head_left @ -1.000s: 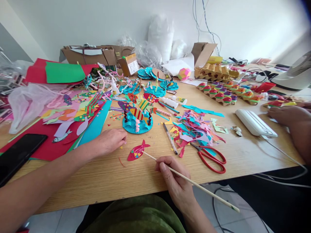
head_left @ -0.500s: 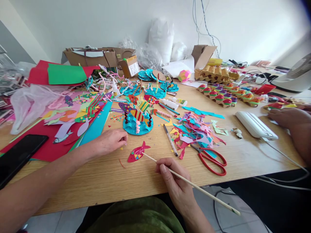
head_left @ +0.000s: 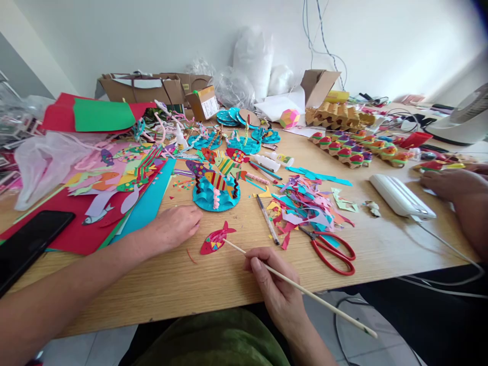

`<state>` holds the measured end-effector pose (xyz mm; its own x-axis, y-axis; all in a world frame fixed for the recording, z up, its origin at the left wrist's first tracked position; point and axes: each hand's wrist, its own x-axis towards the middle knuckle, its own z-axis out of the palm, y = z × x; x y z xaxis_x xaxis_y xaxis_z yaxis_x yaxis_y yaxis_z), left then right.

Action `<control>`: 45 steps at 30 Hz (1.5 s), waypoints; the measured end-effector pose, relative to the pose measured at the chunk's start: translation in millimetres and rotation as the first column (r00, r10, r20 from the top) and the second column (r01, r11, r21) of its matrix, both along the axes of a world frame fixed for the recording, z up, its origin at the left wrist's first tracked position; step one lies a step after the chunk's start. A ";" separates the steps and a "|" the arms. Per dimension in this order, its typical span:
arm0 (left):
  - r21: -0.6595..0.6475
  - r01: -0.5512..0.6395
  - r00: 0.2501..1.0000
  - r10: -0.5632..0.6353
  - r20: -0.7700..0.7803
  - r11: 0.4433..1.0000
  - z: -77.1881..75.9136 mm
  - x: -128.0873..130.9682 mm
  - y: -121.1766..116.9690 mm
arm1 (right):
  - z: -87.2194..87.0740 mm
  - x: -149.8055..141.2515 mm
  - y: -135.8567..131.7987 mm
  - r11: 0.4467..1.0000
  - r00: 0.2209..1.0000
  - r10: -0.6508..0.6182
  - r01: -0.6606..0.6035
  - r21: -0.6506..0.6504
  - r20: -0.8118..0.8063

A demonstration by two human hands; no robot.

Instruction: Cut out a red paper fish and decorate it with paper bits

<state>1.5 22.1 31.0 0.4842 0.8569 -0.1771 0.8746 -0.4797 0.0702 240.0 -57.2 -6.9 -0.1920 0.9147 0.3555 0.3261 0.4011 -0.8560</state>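
The person's left hand is slightly lower and closer to the red paper fish than half a second ago. It now covers the spot on the table where a small yellow scrap showed; that scrap is out of sight.

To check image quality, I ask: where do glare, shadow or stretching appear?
Head view: pale glare brightens the wall at right; soft shadow lies beside the white device; the left forearm looks stretched toward the edge; the red fish looks fairly sharp.
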 end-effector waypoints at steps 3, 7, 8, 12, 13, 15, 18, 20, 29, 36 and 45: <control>0.025 0.005 0.999 -0.004 -0.034 1.000 -3.7 0.2 -0.2 | -0.2 0.1 0.1 1.000 1.000 0.001 -0.001 -0.002 -0.001; 0.052 -0.004 0.999 0.007 -0.042 0.999 -5.1 1.5 -2.8 | -0.5 0.0 0.2 1.000 1.000 -0.002 0.002 -0.007 0.002; 0.051 -0.005 0.999 0.007 -0.038 0.999 -4.6 1.6 -3.4 | -0.5 0.0 0.2 1.000 1.000 -0.003 0.004 -0.006 0.003; 0.026 -0.016 1.000 0.016 0.013 1.000 0.1 0.1 -3.5 | 0.0 -0.4 0.6 1.000 1.000 -0.007 0.007 -0.009 0.013; 0.017 -0.020 0.999 0.019 0.034 1.000 1.8 -0.5 -2.9 | 0.2 -0.5 0.7 1.000 1.000 -0.005 0.005 -0.010 0.015; -0.004 -0.019 0.997 0.019 0.077 1.000 5.4 -1.1 -1.6 | 0.6 -0.8 0.8 1.000 1.000 0.000 0.000 -0.010 0.009; -0.094 -0.035 0.980 0.053 0.189 0.995 9.4 0.5 0.0 | 1.3 -1.2 0.8 1.000 1.000 0.010 -0.010 -0.007 -0.009; -0.204 -0.062 0.949 0.121 0.291 0.977 10.2 3.7 0.2 | 1.9 -1.5 0.9 1.000 1.000 0.008 -0.008 -0.008 -0.015; -0.418 -0.064 0.907 0.227 0.354 0.906 14.0 23.9 -1.8 | 3.9 -1.5 1.3 1.000 1.000 0.007 -0.007 -0.014 -0.013; -0.390 -0.061 0.933 0.191 0.305 0.919 12.1 27.0 -0.3 | 1.9 -1.3 0.9 0.999 1.000 0.009 -0.009 -0.031 -0.020; -0.331 -0.054 0.950 0.150 0.273 0.942 4.9 23.5 2.3 | 4.2 -2.4 1.5 0.999 1.000 0.019 -0.020 -0.039 -0.024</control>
<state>25.0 24.4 35.9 0.4682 0.8270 -0.3113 0.8355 -0.2997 0.4605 237.7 -55.6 -2.6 -0.2023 0.9241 0.3243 0.2984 0.3735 -0.8783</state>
